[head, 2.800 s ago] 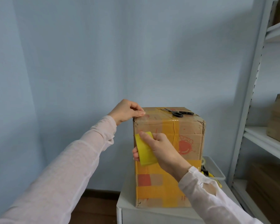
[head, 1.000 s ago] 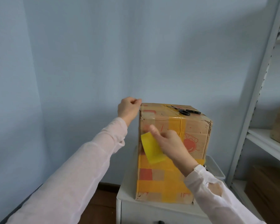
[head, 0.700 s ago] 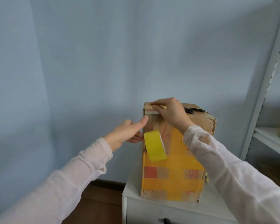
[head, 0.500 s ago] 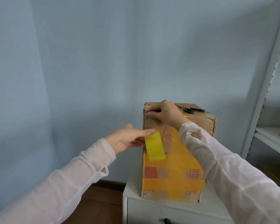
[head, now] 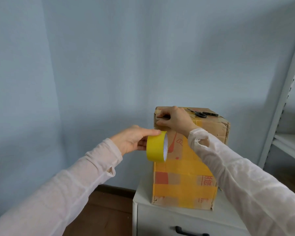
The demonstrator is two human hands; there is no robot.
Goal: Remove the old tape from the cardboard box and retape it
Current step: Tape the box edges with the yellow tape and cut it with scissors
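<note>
both arms in thin, slightly see-through pale pink long sleeves (head: pixel 71 188), loose cuffs with small slits, 2 bare hands

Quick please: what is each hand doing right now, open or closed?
Left hand: closed, holding the yellow tape roll.
Right hand: closed, gripping the cardboard box at its top corner.

Low white drawer cabinet (head: pixel 152 217), cardboard box (head: pixel 182 183) upright on its top

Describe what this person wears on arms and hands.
The left sleeve and right sleeve are long, thin, pale pinkish-white, gathered at the wrist with a slit near each cuff. The left hand and right hand are bare: no gloves or rings show.
</note>
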